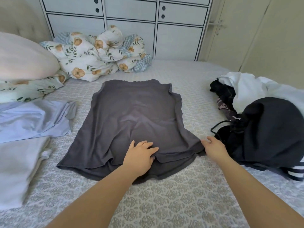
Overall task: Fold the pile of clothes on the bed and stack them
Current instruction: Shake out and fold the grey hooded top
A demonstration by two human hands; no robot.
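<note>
Bed (164, 203) with patterned grey cover; grey top (131, 116) laid flat mid-bed, neck away, hem near. Left hand (141, 155) flat on the hem area, fingers spread, pressing. Right hand (213, 148) at the hem's right corner, thumb and fingers pinching the edge. Unfolded pile (263, 122) of dark and white clothes to the right; folded pale pieces (24, 137) left. Floral duvet (98, 55) and pillow (24, 58) at far side, white drawers (156, 22) behind.

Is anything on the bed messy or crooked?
Yes. The gray shirt lies flat but its bottom hem is bunched and uneven by the left hand. The right hand pinches its corner. The unfolded clothes pile beside it is jumbled.
</note>
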